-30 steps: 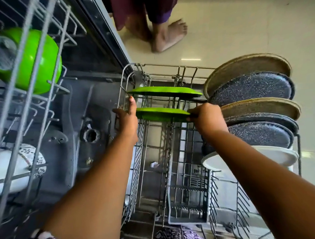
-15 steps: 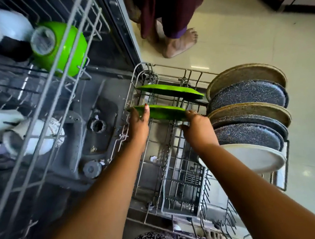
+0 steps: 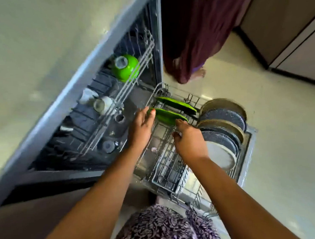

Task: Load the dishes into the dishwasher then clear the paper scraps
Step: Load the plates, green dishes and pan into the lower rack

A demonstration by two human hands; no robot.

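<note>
Right hand [image 3: 189, 141] now slack at near green plate [image 3: 166, 116] rim, left hand [image 3: 141, 125] in pinch opposite.

- Single view: head camera, worn on my head, facing forward and steeply down along both forearms.
- Frame is rolled: the dishwasher [image 3: 60, 106] front edge runs diagonally.
- Close range: left hand [image 3: 142, 125], right hand [image 3: 189, 143] and green plate [image 3: 167, 117] sit mid-frame over the lower rack [image 3: 167, 176].
- Wide angle takes in the floor [image 3: 284, 148] at right.
</note>
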